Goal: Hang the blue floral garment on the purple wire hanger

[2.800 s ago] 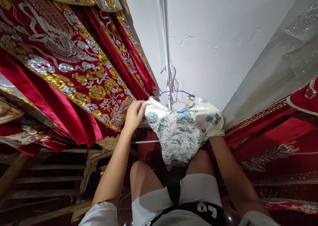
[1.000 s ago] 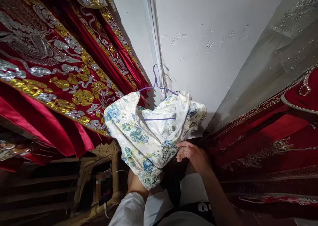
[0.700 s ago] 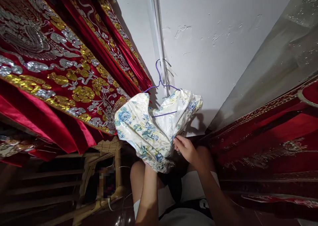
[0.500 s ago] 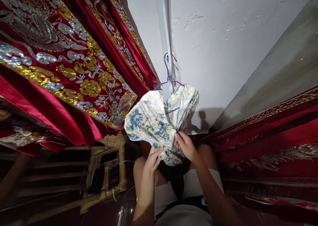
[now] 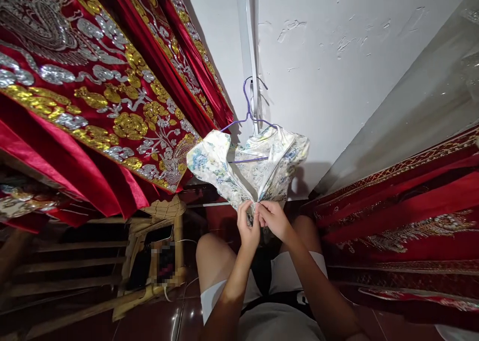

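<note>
On a slim purple hanger (image 5: 248,113), a crinkly, floral, V-necked blouse (image 5: 277,173)

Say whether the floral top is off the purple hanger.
No, the purple hanger sits inside the floral top, its lower bar showing through the open neck.

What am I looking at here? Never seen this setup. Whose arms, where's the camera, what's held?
No robot: these are a person's bare arms. The only camera is worn on their head, looking forward and down, so their knees show too.

The left hand and right hand meet at the front of a floral top, fingertips pinching it below the open neck. It is on a purple hanger, its hook at a pale post by the wall.

Embroidered red cloth hangs at left, above a wooden frame; more red fabric is at right.
</note>
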Demonstrator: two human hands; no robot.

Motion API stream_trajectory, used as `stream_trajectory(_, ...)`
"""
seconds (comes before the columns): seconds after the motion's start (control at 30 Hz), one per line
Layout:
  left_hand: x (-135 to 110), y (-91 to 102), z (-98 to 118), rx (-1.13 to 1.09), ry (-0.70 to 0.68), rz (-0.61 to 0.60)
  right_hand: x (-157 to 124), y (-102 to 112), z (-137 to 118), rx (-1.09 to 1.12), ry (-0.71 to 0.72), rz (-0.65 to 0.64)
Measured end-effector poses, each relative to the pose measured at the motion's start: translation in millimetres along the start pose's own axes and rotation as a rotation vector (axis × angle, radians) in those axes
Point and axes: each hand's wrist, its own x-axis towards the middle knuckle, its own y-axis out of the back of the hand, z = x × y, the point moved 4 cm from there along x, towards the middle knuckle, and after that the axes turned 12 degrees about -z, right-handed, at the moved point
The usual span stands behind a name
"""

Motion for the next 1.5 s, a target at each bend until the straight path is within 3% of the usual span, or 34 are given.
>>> stream_trajectory(0.07,0,-3.1,4,-0.014,0.029,-0.046,4,0,-12,-0.009,-0.001,-0.04)
stream_trajectory(0.2,2,-1.8,5,-0.055,0.067,-0.067,14,13,-56,-0.016,0.097,0.069)
stream_trajectory(0.33,8,2.6,11,-0.087,0.021,0.059,24,3,-86,-0.066,0.177,-0.023)
stream_trajectory(0.43,19,7.6,20,-0.069,-0.057,0.106,23,-11,-78,-0.085,0.174,-0.068)
stream_trajectory(0.63,30,16.2,31,-0.044,-0.055,-0.007,7,-19,-44,0.001,0.107,-0.067)
stream_trajectory(0.87,20,6.3,39,0.024,-0.051,-0.105,-1,-5,-37,0.091,0.054,-0.04)
stream_trajectory(1.07,17,-7.2,35,0.009,-0.07,-0.123,-1,18,-42,0.138,0.046,0.079)
stream_trajectory(1.3,21,-20.6,30,0.059,-0.097,-0.232,30,46,-96,0.116,0.14,0.084)
stream_trajectory(1.5,16,-33.5,21,0.123,-0.148,-0.357,63,47,-159,0.128,0.295,0.106)
